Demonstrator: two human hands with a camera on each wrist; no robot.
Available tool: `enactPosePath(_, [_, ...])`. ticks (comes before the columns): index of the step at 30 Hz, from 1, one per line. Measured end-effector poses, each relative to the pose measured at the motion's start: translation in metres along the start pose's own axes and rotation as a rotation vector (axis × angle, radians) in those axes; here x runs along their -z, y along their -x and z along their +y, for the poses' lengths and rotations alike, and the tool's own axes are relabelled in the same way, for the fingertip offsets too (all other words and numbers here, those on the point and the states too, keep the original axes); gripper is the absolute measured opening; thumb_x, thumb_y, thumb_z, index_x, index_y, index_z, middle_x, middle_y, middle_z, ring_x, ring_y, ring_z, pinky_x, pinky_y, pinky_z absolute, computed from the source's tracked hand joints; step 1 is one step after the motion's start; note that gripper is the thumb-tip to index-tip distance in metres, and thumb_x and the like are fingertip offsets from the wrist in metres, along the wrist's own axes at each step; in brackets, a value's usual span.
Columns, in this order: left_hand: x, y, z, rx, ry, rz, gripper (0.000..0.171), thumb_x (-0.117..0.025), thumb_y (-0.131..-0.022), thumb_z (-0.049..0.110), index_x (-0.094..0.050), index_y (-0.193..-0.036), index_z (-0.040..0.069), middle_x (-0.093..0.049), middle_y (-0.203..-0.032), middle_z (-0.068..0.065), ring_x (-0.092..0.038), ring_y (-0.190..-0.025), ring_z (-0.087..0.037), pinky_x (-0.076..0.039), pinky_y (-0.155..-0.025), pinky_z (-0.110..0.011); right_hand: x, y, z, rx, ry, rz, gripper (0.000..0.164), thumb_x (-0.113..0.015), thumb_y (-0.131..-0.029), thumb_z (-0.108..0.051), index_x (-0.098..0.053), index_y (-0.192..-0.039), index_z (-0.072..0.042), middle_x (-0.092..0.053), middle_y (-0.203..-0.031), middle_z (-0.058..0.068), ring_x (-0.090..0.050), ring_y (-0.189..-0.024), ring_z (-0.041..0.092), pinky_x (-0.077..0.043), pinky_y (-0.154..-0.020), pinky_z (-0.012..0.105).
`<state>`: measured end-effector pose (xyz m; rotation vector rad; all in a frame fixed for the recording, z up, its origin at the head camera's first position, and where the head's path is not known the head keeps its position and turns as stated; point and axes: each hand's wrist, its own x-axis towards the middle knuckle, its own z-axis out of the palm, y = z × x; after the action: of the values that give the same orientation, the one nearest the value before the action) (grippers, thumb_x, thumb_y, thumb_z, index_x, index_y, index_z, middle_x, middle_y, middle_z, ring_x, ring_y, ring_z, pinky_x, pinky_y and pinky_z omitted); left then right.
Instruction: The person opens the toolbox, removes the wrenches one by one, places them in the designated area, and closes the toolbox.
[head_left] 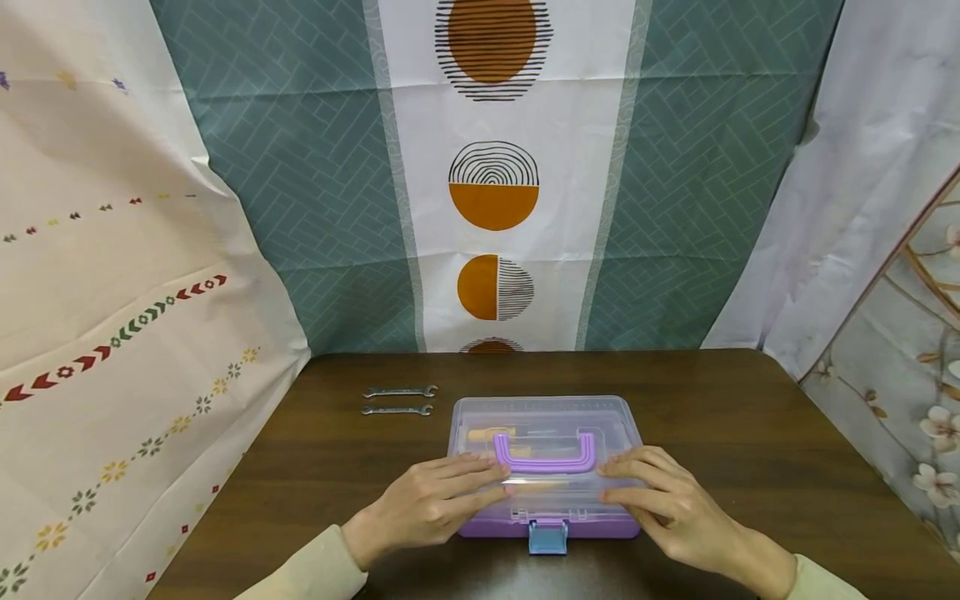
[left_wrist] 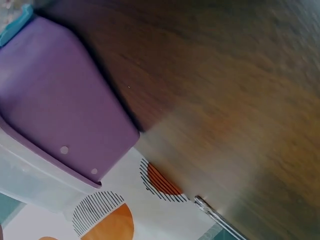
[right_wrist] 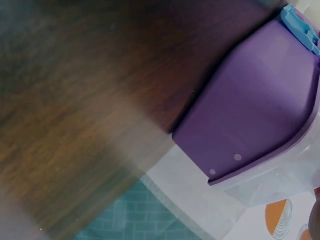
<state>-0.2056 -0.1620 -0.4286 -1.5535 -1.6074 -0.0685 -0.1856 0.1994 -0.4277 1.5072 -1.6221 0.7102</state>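
Note:
A plastic toolbox with a clear lid and a purple base stands on the table in front of me. Its purple handle lies flat on the lid, and the blue front latch hangs down, swung outward. My left hand rests on the left part of the lid with extended fingers. On the right part, my right hand touches the lid the same way. Yellowish items show blurrily through the plastic. Both wrist views show the purple base from its sides; fingers are mostly out of frame there.
Two open-end wrenches, an upper one and a lower one, lie side by side left of the toolbox, farther back. The dark wooden table ends at a patterned curtain behind, with cloth hanging on both sides.

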Motion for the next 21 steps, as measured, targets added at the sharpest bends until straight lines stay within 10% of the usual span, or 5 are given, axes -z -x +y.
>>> enactPosePath(21, [-0.0052, 0.0069, 0.0064, 0.016, 0.018, 0.003, 0.035, -0.046, -0.111, 0.014, -0.070, -0.134, 0.004, -0.066, -0.140, -0.012, -0.065, -0.127, -0.025, -0.052, -0.105, -0.041, -0.0030, 0.0047, -0.0029, -0.040, -0.013, 0.020, 0.025, -0.056, -0.108, -0.012, -0.077, -0.100, -0.002, -0.071, -0.113, 0.018, -0.060, -0.109, 0.033, -0.036, -0.117, 0.030])
